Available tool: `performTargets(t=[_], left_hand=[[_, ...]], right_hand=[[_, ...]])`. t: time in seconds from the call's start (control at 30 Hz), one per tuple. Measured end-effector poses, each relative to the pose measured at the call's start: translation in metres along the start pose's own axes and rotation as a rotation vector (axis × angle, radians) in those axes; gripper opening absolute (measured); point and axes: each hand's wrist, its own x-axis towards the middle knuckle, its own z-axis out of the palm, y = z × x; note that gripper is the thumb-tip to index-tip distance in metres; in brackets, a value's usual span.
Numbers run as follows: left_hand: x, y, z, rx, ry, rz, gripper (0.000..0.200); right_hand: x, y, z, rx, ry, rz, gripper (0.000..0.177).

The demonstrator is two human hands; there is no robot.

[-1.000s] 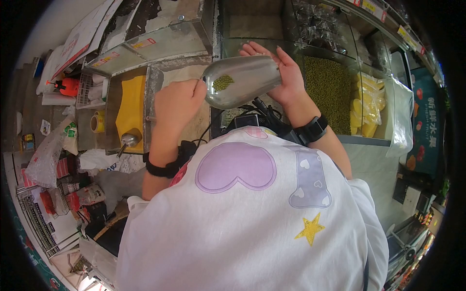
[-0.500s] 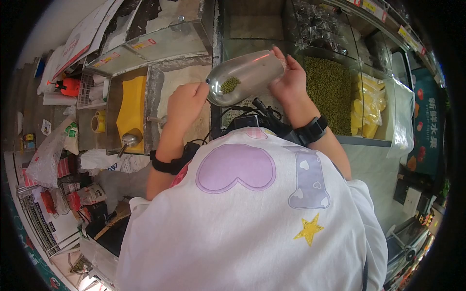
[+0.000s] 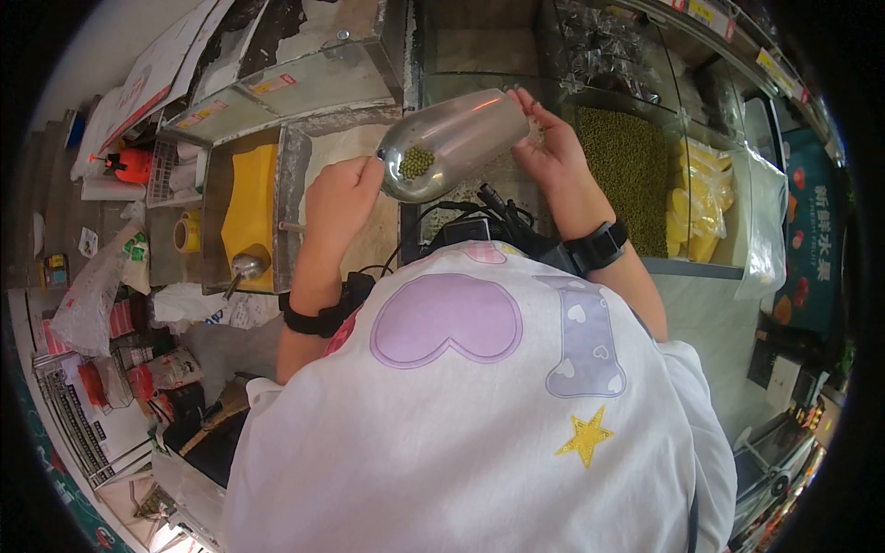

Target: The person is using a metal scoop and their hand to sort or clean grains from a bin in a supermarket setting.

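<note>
A shiny metal scoop [image 3: 461, 129] is tilted over the bins, with a small heap of green mung beans [image 3: 417, 163] in its rounded end. My left hand [image 3: 343, 198] is closed at that end, around a handle that its fingers hide. At the scoop's wide mouth is my right hand [image 3: 556, 152], palm turned to the rim, fingers apart and slightly curled. A few pale specks show beside its palm; I cannot make out what they are. Close to its wrist lies a bin full of mung beans [image 3: 625, 175].
Left of me are a bin of white powder [image 3: 355, 138] and a bin of yellow grain [image 3: 251, 198] with a small metal scoop [image 3: 245, 268] in it. Yellow packets [image 3: 698, 198] fill the far-right bin. Black cables [image 3: 498, 205] lie against the bin edge before my chest.
The scoop and my left hand have shifted slightly left. My right hand stays by the mouth, with its fingers a little more spread. The beans remain in the rounded end.
</note>
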Motion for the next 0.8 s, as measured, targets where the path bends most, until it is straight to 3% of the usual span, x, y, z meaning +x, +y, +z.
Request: performTargets(t=[0.13, 0.23, 0.47, 0.57, 0.63, 0.73, 0.8], left_hand=[[0.001, -0.004, 0.002, 0.015, 0.006, -0.008, 0.039], [0.001, -0.007, 0.001, 0.024, 0.019, -0.004, 0.040], [0.001, -0.008, -0.003, 0.006, 0.006, -0.041, 0.040], [0.000, -0.006, -0.004, 0.001, 0.005, -0.061, 0.040], [-0.001, -0.005, -0.006, 0.020, 0.006, -0.068, 0.040], [-0.004, 0.003, -0.009, 0.082, 0.020, -0.059, 0.040], [-0.006, 0.008, -0.008, 0.102, 0.045, -0.039, 0.040]], right_hand=[[-0.008, 0.002, 0.005, -0.070, 0.050, 0.085, 0.037], [-0.010, 0.001, 0.006, -0.053, -0.093, 0.080, 0.040], [-0.016, 0.005, 0.015, -0.055, -0.080, 0.017, 0.042], [-0.011, 0.002, 0.006, -0.001, -0.217, 0.008, 0.043], [-0.008, -0.001, 0.001, 0.141, -0.420, 0.120, 0.043], [-0.017, 0.006, 0.022, 0.059, -0.266, 0.036, 0.044], [-0.021, 0.009, 0.026, 0.038, -0.279, 0.024, 0.044]])
